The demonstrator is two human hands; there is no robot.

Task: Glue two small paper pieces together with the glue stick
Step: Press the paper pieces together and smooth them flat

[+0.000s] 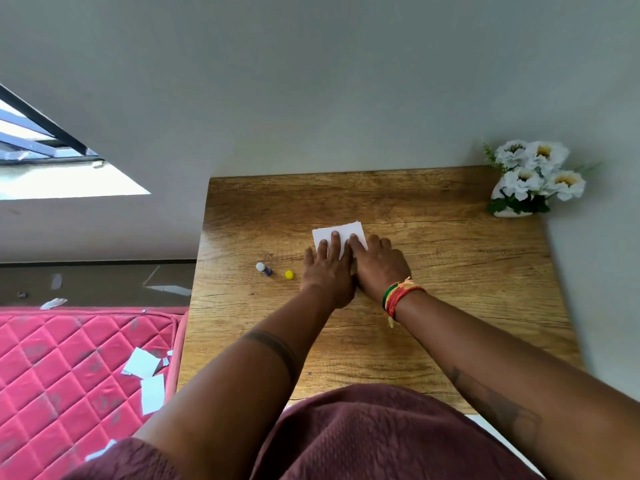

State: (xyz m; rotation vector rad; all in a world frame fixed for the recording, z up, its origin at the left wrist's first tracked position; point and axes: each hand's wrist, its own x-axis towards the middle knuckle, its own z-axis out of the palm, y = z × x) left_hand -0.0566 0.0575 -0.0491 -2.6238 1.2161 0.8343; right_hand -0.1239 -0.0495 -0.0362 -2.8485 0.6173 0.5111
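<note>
A small white paper (343, 232) lies flat on the wooden table (450, 271). My left hand (329, 275) and my right hand (379, 268) rest side by side on it, fingers spread and pressing down flat. I cannot tell whether it is one sheet or two stacked. To the left of my hands the purple glue stick (264, 269) lies on its side, uncapped, with its white tip showing. Its yellow cap (289, 274) sits apart, between the stick and my left hand.
A white vase of white flowers (533, 178) stands at the table's far right corner against the grey wall. A red quilted mattress (69, 375) with loose paper scraps (142, 363) lies left of the table.
</note>
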